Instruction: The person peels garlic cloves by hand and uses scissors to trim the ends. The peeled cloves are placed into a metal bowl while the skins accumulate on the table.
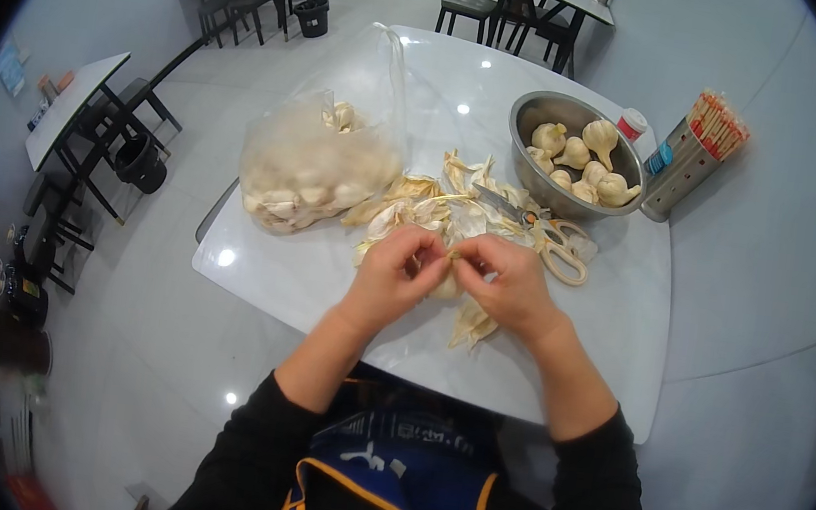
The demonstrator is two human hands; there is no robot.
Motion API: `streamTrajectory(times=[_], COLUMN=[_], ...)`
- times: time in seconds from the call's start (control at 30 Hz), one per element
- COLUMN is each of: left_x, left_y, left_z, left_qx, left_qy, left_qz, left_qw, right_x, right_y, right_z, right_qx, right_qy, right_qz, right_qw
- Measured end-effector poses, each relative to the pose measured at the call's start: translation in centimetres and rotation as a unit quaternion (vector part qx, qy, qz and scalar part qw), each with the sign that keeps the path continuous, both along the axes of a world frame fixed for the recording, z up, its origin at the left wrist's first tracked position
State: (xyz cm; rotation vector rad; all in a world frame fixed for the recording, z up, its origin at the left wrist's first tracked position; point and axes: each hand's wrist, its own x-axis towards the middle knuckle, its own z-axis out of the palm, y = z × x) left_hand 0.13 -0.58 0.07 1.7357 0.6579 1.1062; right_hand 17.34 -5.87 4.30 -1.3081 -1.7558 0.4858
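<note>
Both hands meet over the near middle of the table. My left hand (pixel 403 273) and my right hand (pixel 501 284) pinch the stem end of a garlic bulb (pixel 447 287) between thumbs and fingertips; the bulb is partly hidden under the fingers. Papery garlic skins (pixel 413 210) lie heaped beyond the hands, and a loose piece of skin (pixel 474 324) lies below my right hand. Scissors (pixel 563 251) with cream handles rest at the right edge of the heap, blades partly over it. Behind them, a steel bowl (pixel 521 158) holds several garlic bulbs.
A clear plastic bag of garlic (pixel 319 177) stands on the left of the white table (pixel 591 367). At the right edge, beside the wall, are a metal holder of wrapped chopsticks (pixel 681 173) and a red cup with a white lid (pixel 631 123). Other tables and stools stand farther off.
</note>
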Motion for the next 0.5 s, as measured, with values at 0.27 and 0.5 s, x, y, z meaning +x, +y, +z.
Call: streamTrajectory(times=[0.27,0.5], left_x=[0.3,-0.1], left_y=[0.2,-1.2], left_z=[-0.3,0.4], left_qx=[0.006,0.014], left_qy=[-0.024,0.009], left_qz=[-0.007,-0.070], left_qw=[1.000,0.997], right_x=[-0.3,0.5], right_y=[0.1,1.4], right_z=[-0.5,-2.2], right_qx=[0.008,-0.073], right_qy=[-0.003,0.076], right_qz=[-0.012,-0.124], right_qw=[1.000,0.987])
